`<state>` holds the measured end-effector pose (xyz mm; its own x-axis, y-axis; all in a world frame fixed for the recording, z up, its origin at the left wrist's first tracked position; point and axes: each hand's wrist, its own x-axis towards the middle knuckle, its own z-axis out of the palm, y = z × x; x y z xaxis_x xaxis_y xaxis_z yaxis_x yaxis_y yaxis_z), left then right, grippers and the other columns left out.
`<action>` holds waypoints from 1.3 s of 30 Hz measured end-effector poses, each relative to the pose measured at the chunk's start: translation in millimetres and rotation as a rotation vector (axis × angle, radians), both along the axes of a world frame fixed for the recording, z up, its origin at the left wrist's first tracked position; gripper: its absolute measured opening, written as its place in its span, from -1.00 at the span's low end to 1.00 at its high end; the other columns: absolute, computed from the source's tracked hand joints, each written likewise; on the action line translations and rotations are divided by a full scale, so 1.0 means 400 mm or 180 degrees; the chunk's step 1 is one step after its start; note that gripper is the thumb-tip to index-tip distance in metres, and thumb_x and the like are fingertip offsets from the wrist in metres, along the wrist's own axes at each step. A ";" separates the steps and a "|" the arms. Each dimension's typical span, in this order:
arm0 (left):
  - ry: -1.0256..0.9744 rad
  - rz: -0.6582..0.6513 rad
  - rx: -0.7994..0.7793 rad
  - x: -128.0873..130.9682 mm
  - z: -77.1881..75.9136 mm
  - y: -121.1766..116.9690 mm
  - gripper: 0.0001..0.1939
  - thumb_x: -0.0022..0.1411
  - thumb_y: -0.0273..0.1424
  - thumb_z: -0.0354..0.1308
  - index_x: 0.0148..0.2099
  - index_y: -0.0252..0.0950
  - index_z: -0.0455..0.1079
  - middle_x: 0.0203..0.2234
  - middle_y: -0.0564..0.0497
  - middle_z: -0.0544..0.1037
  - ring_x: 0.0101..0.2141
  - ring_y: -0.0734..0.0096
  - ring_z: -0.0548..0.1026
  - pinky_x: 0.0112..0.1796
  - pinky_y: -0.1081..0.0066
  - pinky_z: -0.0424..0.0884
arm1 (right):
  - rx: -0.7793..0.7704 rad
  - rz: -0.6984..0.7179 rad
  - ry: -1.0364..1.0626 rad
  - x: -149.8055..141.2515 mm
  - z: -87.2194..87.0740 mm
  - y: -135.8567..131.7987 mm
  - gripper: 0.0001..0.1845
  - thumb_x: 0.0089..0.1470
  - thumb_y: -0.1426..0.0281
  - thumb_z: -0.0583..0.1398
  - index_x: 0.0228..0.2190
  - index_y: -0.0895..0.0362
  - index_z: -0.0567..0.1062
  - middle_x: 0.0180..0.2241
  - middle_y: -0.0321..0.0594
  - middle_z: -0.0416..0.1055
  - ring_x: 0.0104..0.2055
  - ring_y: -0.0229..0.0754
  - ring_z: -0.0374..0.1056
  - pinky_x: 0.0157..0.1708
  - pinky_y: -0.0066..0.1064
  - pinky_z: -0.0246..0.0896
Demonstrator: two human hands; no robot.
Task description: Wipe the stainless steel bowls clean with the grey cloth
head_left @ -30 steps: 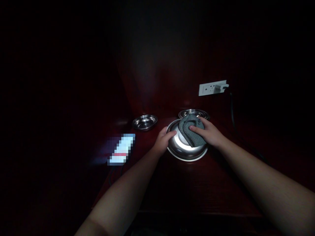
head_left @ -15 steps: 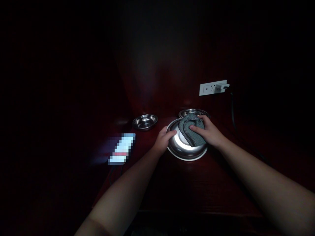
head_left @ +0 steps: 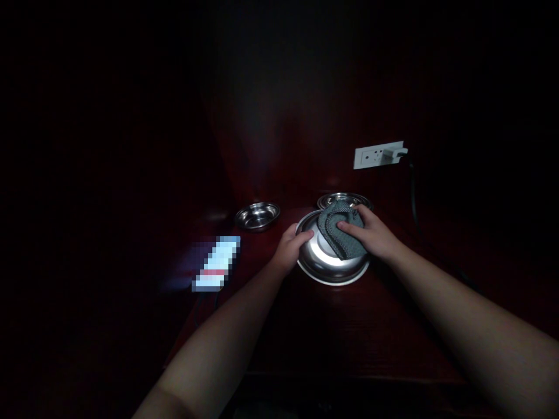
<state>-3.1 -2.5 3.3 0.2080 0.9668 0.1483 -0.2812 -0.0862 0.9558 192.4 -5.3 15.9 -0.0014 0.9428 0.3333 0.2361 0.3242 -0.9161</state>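
Observation:
A shiny steel bowl (head_left: 325,270) is held tilted, its rounded outside turned toward me. My left hand (head_left: 290,249) grips the bowl's left rim, thumb on the near face and the other fingers hidden behind. A folded grey-green cloth (head_left: 343,233) lies against the bowl's upper right. My right hand (head_left: 375,234) is closed on that cloth, thumb pressed over it, and part of the bowl's right rim is covered. Just behind stands another steel dish (head_left: 332,201), partly hidden by the cloth and the hand.
On the dark red table (head_left: 323,331) a smaller steel bowl (head_left: 257,216) sits back left. A lit, pixelated screen (head_left: 217,265) is at the left with cables below it. A white socket panel (head_left: 378,155) with a plug and a black cord (head_left: 413,198) is on the wall.
Almost nothing differs. The cloth and my right hand have shifted very slightly to the right on the bowl; my left hand keeps the same grip.

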 end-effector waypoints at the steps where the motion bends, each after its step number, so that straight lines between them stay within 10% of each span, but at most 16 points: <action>1: 0.0012 0.0006 -0.0012 0.000 0.001 0.000 -0.71 -0.12 -0.33 0.23 -0.29 -0.33 0.40 -0.43 0.02 0.49 -0.37 0.38 0.41 -0.23 0.34 0.26 | -0.0007 0.0018 0.0010 0.000 0.001 0.000 -0.49 -0.22 0.12 0.29 -0.21 0.07 0.35 -0.27 -0.21 0.45 -0.24 -0.07 0.40 -0.20 -0.17 0.32; 15: -0.1064 -0.0261 -0.0292 0.005 -0.008 0.017 -0.62 -0.02 -0.27 0.18 -0.15 -0.35 0.36 -0.30 -0.10 0.51 -0.23 0.25 0.46 -0.18 0.26 0.34 | 0.0143 -0.0532 0.0504 0.005 -0.018 0.028 -0.48 -0.22 0.08 0.28 -0.23 0.07 0.34 -0.23 -0.20 0.44 -0.23 -0.08 0.40 -0.21 -0.20 0.32; 39: -0.0219 -0.0003 -0.0033 0.007 -0.010 0.002 -0.55 -0.17 -0.39 0.30 -0.15 -0.31 0.35 -0.24 -0.06 0.51 -0.16 0.20 0.44 -0.09 0.21 0.28 | -0.0071 -0.0491 0.0305 0.000 -0.023 0.022 -0.43 -0.25 0.09 0.30 -0.20 0.04 0.32 -0.21 -0.19 0.43 -0.19 -0.04 0.40 -0.13 -0.12 0.30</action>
<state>-0.4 -1.8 -0.8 0.1985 0.9682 0.1524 -0.3464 -0.0762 0.9350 192.4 3.4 6.6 0.1747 0.9366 0.3038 0.1927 0.2701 -0.9434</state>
